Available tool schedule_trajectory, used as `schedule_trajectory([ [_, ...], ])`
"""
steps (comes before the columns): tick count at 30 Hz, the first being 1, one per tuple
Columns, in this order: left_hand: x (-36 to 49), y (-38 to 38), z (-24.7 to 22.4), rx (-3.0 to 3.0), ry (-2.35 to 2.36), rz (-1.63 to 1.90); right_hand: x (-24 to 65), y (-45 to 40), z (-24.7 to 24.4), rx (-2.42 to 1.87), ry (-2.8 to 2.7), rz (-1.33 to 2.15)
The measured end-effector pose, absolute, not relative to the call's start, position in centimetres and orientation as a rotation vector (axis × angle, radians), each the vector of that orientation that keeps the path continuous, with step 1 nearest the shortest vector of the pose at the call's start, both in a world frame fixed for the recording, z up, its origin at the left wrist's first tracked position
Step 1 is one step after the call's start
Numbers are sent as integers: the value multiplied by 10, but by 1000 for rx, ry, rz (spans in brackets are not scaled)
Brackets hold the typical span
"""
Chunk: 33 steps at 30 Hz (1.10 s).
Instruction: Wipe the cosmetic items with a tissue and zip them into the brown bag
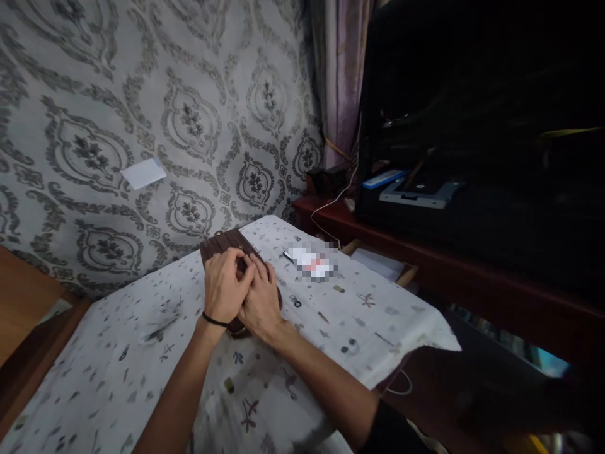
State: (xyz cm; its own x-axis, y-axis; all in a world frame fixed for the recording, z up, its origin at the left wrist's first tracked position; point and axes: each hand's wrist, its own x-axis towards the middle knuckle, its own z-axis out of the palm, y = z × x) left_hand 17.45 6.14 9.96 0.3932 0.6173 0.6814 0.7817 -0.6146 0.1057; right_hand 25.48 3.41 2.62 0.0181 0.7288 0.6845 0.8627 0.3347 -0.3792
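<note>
A dark brown, ribbed bag (225, 241) with small round metal fittings lies on the white patterned cloth. My left hand (224, 287), a black band at its wrist, rests over the bag's middle with thumb and index finger bent together. Right beside it, touching, my right hand (259, 296) curls over the bag's right side. Both hands grip the bag around a dark spot between them. The exact part under the fingertips is hidden. A metal ring shows at the bag's near end, below the wrists.
A phone-like flat item (312, 260), blurred by pixelation, lies right of the bag. Beyond the cloth (378, 309) stands a dark red desk (326, 208) with a partly open drawer (378, 263) and a white cable (331, 203). Patterned wallpaper (189, 126) rises behind.
</note>
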Motion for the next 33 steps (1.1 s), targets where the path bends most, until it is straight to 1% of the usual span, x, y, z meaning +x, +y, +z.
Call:
schedule_trajectory([
  [5, 173, 62, 86, -2370, -1162, -1132, 254, 36, 24, -1411, -1728, -204],
  [16, 172, 68, 74, -2307, -1033, -1307, 253, 39, 19, -1414, -1716, -249],
  [20, 173, 65, 75, -2306, -1041, -1304, 254, 40, 18, -1408, -1705, -283],
  [25, 159, 72, 89, -2360, -1054, -1264, 255, 38, 24, -1411, -1699, -285],
  [29, 136, 91, 104, -2259, -1177, -1252, 255, 34, 27, -1410, -1691, -272],
  [33, 117, 105, 114, -2252, -1517, -1185, 256, 30, 24, -1392, -1706, -268],
])
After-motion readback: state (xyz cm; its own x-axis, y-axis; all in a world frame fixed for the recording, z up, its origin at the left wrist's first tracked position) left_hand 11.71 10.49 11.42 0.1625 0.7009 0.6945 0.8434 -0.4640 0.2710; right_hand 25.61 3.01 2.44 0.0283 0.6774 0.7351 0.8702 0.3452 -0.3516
